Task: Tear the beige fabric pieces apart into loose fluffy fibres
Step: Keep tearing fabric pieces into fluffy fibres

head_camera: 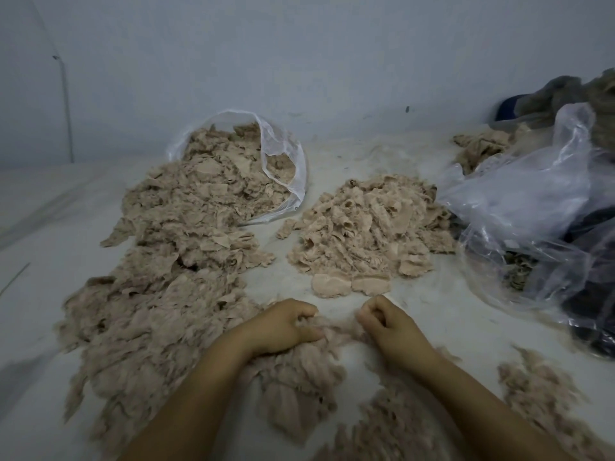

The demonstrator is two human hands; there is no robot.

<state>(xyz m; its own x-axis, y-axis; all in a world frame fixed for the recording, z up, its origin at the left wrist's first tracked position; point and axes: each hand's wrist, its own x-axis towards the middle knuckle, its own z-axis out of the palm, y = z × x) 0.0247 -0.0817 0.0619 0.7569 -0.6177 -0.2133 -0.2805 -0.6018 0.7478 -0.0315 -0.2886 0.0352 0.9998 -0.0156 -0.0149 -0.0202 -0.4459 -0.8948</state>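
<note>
Left hand (283, 326) and right hand (387, 322) each pinched one fabric piece (336, 327) just below the untorn pile (366, 227), likely to pull it apart.

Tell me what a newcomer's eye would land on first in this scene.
First, the two hands at bottom centre: the left hand and right hand each grip an end of one beige fabric tuft, stretched between them. Next, the big fluffy fibre heap sprawling down the left, spilling from a clear plastic bag at the back. A smaller pile of fabric pieces lies just beyond the hands, beside a crumpled plastic bag on the right.
</note>
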